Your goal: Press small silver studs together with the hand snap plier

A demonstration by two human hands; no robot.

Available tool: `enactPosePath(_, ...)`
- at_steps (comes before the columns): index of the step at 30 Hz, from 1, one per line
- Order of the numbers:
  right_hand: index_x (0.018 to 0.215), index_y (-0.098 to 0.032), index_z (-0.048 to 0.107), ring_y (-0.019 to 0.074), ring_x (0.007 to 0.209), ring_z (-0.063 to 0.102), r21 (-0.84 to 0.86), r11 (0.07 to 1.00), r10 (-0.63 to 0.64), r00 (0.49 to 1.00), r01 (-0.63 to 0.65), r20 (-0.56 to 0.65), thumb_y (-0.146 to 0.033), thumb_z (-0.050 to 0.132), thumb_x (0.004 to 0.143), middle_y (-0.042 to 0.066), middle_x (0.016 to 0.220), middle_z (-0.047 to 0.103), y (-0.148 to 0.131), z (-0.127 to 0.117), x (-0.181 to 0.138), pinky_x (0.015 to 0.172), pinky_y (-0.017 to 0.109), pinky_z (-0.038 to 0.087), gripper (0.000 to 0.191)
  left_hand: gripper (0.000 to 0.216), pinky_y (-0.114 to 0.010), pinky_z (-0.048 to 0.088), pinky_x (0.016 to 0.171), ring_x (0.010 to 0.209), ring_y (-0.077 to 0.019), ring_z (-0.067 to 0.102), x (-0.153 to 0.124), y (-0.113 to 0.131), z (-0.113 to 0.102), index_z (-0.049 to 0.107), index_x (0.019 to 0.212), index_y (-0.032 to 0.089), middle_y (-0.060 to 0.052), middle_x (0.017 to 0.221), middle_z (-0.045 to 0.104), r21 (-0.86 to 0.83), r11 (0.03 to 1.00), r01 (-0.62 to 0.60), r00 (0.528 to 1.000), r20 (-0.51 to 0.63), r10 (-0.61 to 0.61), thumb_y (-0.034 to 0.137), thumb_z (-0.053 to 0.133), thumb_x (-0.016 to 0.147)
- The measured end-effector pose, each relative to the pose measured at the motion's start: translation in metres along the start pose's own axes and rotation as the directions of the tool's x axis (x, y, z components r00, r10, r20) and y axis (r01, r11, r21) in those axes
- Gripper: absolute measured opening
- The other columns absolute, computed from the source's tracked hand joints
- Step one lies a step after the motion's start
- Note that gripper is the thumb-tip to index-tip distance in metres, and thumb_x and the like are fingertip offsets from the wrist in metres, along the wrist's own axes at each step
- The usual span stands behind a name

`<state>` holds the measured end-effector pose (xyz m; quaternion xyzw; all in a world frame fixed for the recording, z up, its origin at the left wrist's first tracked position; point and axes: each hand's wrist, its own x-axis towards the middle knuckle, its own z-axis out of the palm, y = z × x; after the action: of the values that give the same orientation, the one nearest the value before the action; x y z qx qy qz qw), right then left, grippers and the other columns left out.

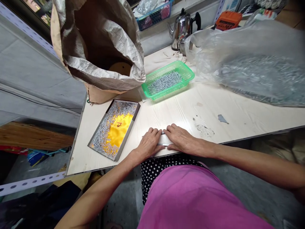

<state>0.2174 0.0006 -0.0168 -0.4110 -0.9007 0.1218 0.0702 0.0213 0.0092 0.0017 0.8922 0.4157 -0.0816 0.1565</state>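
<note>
My left hand (149, 143) and my right hand (181, 139) rest side by side, palms down, at the near edge of the white table (181, 108). Both sets of fingers are curled over a small flat metal piece (164, 143) that shows only as a sliver between the hands. To the left lies a shallow metal tray (113, 128) with a yellow bottom, scattered with several small silver metal pins. Farther back stands a green plastic basket (168, 80) holding more of the same pins.
A big brown paper sack (95, 47) stands open at the table's back left. A large clear plastic bag (252, 63) of metal parts covers the right. A steel kettle (182, 27), a blue basket and an orange box stand behind.
</note>
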Motion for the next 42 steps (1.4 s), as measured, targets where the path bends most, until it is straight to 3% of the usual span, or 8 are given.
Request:
enactPosePath(8, 0.093, -0.014, 0.066, 0.0241, 0.092, 0.056, -0.075, 0.996, -0.039, 0.994, 0.047, 0.105, -0.022, 0.061, 0.089, 0.01, 0.094, 0.065, 0.014, -0.012, 0.031, 0.075, 0.035, 0.038, 0.01, 0.029, -0.037, 0.044, 0.08, 0.096, -0.0253, 0.05, 0.016, -0.003, 0.005, 0.058, 0.097, 0.016, -0.008, 0.1, 0.059, 0.02, 0.989, 0.144, 0.986, -0.085, -0.142, 0.044, 0.059, 0.09)
enactPosePath(15, 0.085, -0.013, 0.066, 0.0198, 0.079, 0.055, -0.04, 0.996, -0.073, 0.983, 0.081, 0.17, -0.014, 0.053, 0.091, 0.008, 0.084, 0.066, 0.015, -0.003, 0.037, 0.071, 0.033, 0.035, 0.014, 0.023, -0.034, 0.046, 0.077, 0.091, -0.0234, 0.053, 0.019, 0.001, 0.003, 0.06, 0.089, 0.017, -0.006, 0.092, 0.062, 0.052, 0.987, 0.154, 0.987, -0.061, -0.15, 0.04, 0.055, 0.093)
enactPosePath(18, 0.094, -0.012, 0.066, 0.0228, 0.086, 0.054, -0.042, 0.995, -0.082, 0.991, 0.086, 0.102, -0.022, 0.062, 0.088, 0.011, 0.094, 0.065, 0.022, -0.003, 0.034, 0.072, 0.033, 0.037, 0.012, 0.03, -0.038, 0.048, 0.081, 0.097, -0.0261, 0.054, 0.014, 0.005, 0.006, 0.06, 0.101, 0.015, -0.009, 0.1, 0.063, 0.062, 0.981, 0.186, 0.976, -0.125, -0.177, 0.044, 0.059, 0.09)
enactPosePath(22, 0.112, -0.012, 0.061, 0.0255, 0.091, 0.053, 0.035, 0.98, -0.196, 0.979, 0.195, 0.05, -0.047, 0.069, 0.082, 0.015, 0.106, 0.062, 0.045, -0.008, 0.032, 0.076, 0.035, 0.04, 0.048, 0.053, -0.046, 0.046, 0.098, 0.119, -0.0321, 0.051, -0.004, 0.021, 0.028, 0.047, 0.129, 0.01, -0.019, 0.127, 0.056, 0.032, 0.97, 0.24, 0.925, -0.313, -0.218, 0.04, 0.063, 0.088)
enactPosePath(28, 0.103, -0.015, 0.065, 0.0232, 0.089, 0.052, -0.01, 0.993, -0.119, 0.993, 0.119, -0.026, -0.028, 0.054, 0.094, 0.011, 0.099, 0.064, 0.05, -0.004, 0.04, 0.073, 0.033, 0.035, 0.019, 0.059, -0.052, 0.033, 0.113, 0.144, -0.0333, 0.027, -0.023, 0.059, 0.06, 0.038, 0.142, 0.011, -0.018, 0.149, 0.041, -0.024, 0.997, 0.071, 0.918, -0.389, -0.074, 0.043, 0.052, 0.094)
enactPosePath(37, 0.088, -0.017, 0.068, 0.0237, 0.09, 0.048, -0.188, 0.974, -0.127, 0.992, 0.129, 0.022, -0.022, 0.059, 0.091, 0.008, 0.091, 0.067, 0.035, -0.013, 0.083, 0.075, 0.037, 0.025, 0.011, 0.059, -0.055, 0.029, 0.115, 0.142, -0.033, 0.034, -0.019, 0.068, 0.067, 0.048, 0.134, 0.012, -0.017, 0.144, 0.048, -0.228, 0.974, -0.017, 0.923, -0.378, -0.072, 0.055, 0.049, 0.092)
enactPosePath(40, 0.092, -0.021, 0.069, 0.0235, 0.093, 0.047, -0.154, 0.933, -0.327, 0.945, 0.325, 0.015, -0.022, 0.059, 0.091, 0.007, 0.097, 0.064, 0.0, -0.015, 0.082, 0.075, 0.037, 0.025, 0.01, 0.061, -0.053, 0.032, 0.114, 0.137, -0.0336, 0.04, -0.02, 0.068, 0.07, 0.048, 0.135, 0.01, -0.02, 0.141, 0.051, -0.265, 0.964, -0.028, 0.921, -0.381, -0.077, 0.054, 0.051, 0.091)
enactPosePath(42, 0.088, -0.023, 0.069, 0.0239, 0.096, 0.045, -0.103, 0.845, -0.523, 0.851, 0.524, 0.042, -0.026, 0.063, 0.089, 0.005, 0.098, 0.062, -0.026, -0.008, 0.081, 0.074, 0.037, 0.026, 0.007, 0.063, -0.051, 0.038, 0.11, 0.13, -0.035, 0.048, -0.021, 0.068, 0.074, 0.051, 0.133, 0.008, -0.022, 0.134, 0.056, -0.286, 0.958, -0.005, 0.931, -0.352, -0.1, 0.055, 0.051, 0.09)
